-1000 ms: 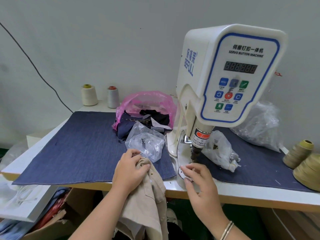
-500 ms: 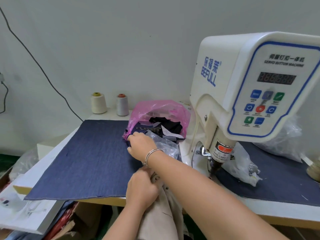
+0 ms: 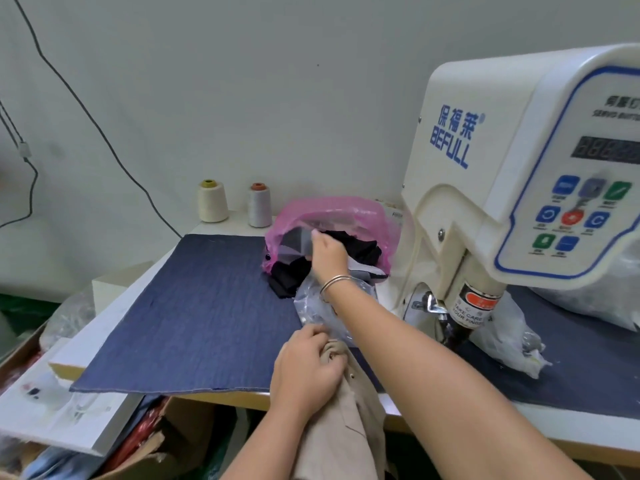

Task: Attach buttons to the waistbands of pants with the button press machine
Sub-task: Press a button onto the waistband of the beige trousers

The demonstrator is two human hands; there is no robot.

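Note:
My left hand (image 3: 306, 368) grips the bunched waistband of the beige pants (image 3: 346, 441) at the table's front edge; the rest of the pants hangs below the table. My right hand (image 3: 327, 252) reaches across to the open pink plastic bag (image 3: 346, 211) of dark fabric pieces, with its fingers pinched on a blurred grey fabric piece (image 3: 292, 242) at the bag's mouth. The white button press machine (image 3: 502, 174) stands at the right, its press head (image 3: 460, 327) above the base. A clear plastic bag (image 3: 311, 306) lies under my right forearm.
A dark blue denim mat (image 3: 194, 306) covers the table. Two thread cones (image 3: 212, 200) stand at the back by the wall. More clear bags (image 3: 516, 337) lie right of the press. Boxes and a white board (image 3: 62, 410) sit below left.
My right hand left the machine's base, crossed over my left arm and moved up into the pink bag. My left hand kept its hold on the pants. The view swung left.

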